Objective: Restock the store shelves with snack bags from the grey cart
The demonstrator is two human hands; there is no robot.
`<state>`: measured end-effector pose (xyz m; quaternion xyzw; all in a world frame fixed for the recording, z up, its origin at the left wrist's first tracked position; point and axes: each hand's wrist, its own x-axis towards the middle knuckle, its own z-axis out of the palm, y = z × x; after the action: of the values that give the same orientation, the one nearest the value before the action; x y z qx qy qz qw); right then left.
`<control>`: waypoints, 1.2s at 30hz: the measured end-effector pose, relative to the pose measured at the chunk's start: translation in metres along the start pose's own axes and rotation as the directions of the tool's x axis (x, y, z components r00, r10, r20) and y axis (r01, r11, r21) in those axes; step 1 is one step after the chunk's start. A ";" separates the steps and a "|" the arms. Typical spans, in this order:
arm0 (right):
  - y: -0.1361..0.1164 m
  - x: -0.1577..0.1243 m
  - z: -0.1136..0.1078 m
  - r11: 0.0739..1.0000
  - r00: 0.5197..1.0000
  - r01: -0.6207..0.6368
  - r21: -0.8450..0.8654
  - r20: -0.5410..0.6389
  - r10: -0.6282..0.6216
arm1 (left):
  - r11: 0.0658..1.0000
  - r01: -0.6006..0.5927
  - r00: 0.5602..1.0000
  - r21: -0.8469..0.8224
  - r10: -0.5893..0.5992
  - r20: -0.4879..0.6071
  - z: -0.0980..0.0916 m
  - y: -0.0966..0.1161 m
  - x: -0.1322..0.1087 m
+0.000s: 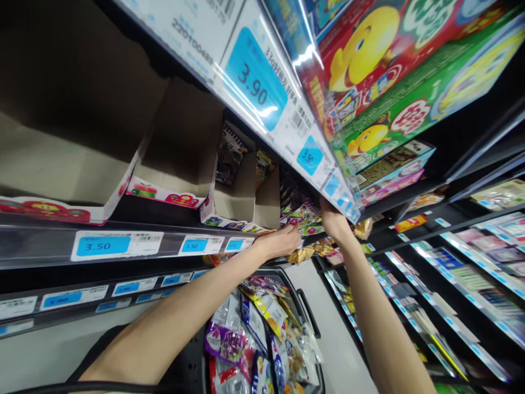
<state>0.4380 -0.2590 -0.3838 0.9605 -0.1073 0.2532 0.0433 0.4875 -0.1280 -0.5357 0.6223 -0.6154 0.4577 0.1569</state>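
My left hand (287,242) is at the front lip of the lower shelf, its fingers curled closed. It sits right against the purple-and-green candy packets (305,216); what it grips, if anything, is hidden. My right hand (331,220) reaches into the same shelf gap from the other side of those packets, with its fingers out of sight behind the upper shelf's price rail. To the left of the packets, an open cardboard display box (235,205) holds a dark candy bag (230,154). Beneath my left forearm stands a black basket (301,298) heaped with colourful snack bags (256,323).
Price labels (117,245) line the lower shelf edge. Overhead, the upper shelf's rail (287,117) slants close above both hands. Red and green cartoon boxes (381,104) stand on it. More cardboard trays (172,148) sit at left. Shelves of packaged goods (451,273) run along the right.
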 end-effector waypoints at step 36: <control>0.025 -0.033 0.028 0.969 0.952 0.241 0.046 0.184 -0.245 | 0.999 0.051 0.998 0.013 -0.051 0.027 -0.003 0.002 -0.001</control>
<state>0.4174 -0.2810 -0.4239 0.9864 0.0111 0.1553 0.0528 0.4847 -0.1253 -0.5359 0.6448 -0.5986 0.4488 0.1564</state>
